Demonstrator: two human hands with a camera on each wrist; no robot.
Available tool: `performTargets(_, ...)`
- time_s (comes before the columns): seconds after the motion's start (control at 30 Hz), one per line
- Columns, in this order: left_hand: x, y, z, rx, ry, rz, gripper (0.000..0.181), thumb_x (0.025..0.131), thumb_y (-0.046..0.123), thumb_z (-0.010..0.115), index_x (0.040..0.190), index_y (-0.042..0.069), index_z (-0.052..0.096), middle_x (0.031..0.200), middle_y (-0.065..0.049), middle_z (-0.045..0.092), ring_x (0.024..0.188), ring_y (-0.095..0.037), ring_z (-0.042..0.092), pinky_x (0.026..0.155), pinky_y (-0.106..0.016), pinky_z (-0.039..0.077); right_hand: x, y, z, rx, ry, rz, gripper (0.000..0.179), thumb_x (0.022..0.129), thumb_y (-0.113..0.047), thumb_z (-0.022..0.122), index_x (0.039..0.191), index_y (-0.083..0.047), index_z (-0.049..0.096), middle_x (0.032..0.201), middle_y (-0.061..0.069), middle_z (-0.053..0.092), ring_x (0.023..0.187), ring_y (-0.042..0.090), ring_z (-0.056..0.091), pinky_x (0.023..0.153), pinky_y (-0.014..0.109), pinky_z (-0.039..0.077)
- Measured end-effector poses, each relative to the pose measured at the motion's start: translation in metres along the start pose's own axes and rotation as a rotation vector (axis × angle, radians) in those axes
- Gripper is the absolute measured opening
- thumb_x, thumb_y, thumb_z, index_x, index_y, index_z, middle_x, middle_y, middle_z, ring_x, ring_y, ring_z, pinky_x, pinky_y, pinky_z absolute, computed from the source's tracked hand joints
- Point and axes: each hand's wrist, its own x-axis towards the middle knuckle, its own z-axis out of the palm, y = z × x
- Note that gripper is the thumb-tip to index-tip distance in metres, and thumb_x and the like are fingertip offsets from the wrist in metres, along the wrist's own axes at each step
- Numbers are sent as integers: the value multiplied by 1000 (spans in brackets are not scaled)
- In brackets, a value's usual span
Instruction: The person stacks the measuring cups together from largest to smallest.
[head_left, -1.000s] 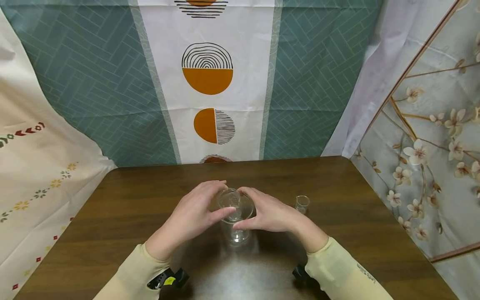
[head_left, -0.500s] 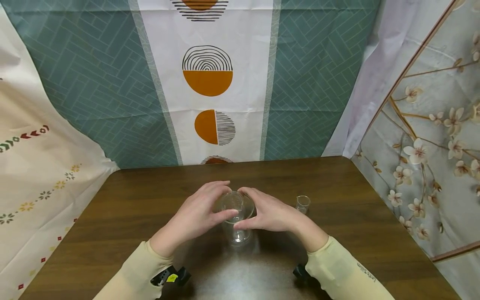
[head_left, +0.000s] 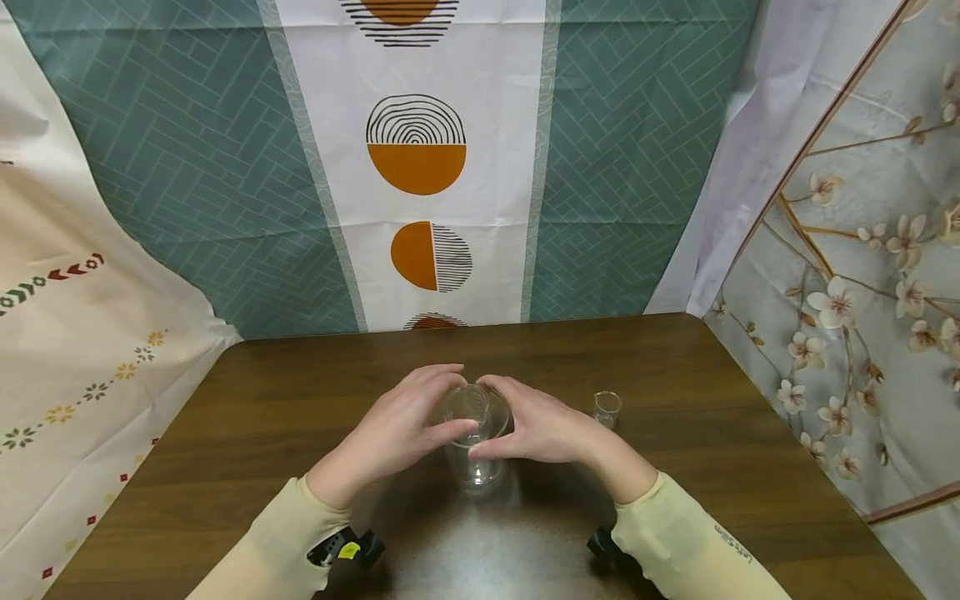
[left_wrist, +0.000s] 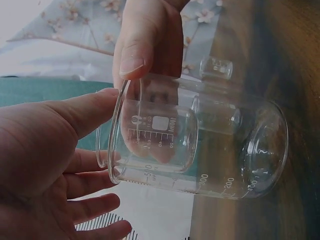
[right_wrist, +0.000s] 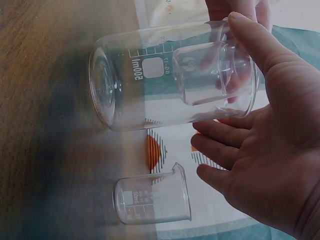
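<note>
A large clear glass beaker marked 500ml point(right_wrist: 135, 85) stands upright on the table. Inside its upper part is a smaller beaker marked 100ml point(left_wrist: 185, 130), with its base well above the large beaker's bottom. My left hand point(head_left: 405, 421) pinches the smaller beaker at its rim, thumb on the near side. From the right, my right hand point(head_left: 536, 423) holds the large beaker around its rim between thumb and fingers. Both thumbs are close together at the front. Glass reflections partly blur where the left fingertips touch.
A small beaker marked 50ml point(right_wrist: 150, 200) stands to the right of the large one, just beyond my right wrist. The brown wooden table point(head_left: 300, 375) ends at a patterned cloth backdrop point(head_left: 622, 167), with more cloth at both sides.
The 100ml beaker has sunk a little deeper into the 500ml beaker, and my left hand has shifted slightly right with it. My right hand keeps its hold on the large beaker.
</note>
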Motion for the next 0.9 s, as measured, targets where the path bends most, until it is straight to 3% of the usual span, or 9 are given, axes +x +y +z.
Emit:
performTargets(0.63, 3, -2, 4, 42, -12, 37, 55, 98, 44, 86, 136, 7, 72, 155, -9, 62, 149, -32, 52, 113, -55, 52, -1, 1, 0, -1, -3, -1, 102, 88, -71, 84, 166, -19, 44, 164, 0, 51, 145, 24, 55, 116, 55, 47)
performTargets(0.9, 5, 0, 4, 53, -16, 10, 54, 95, 45, 89, 131, 8, 75, 155, -9, 62, 148, -32, 53, 111, -55, 53, 0, 1, 1, -2, -5, 1, 101, 88, -69, 84, 166, -19, 44, 164, 0, 51, 145, 24, 55, 116, 55, 48)
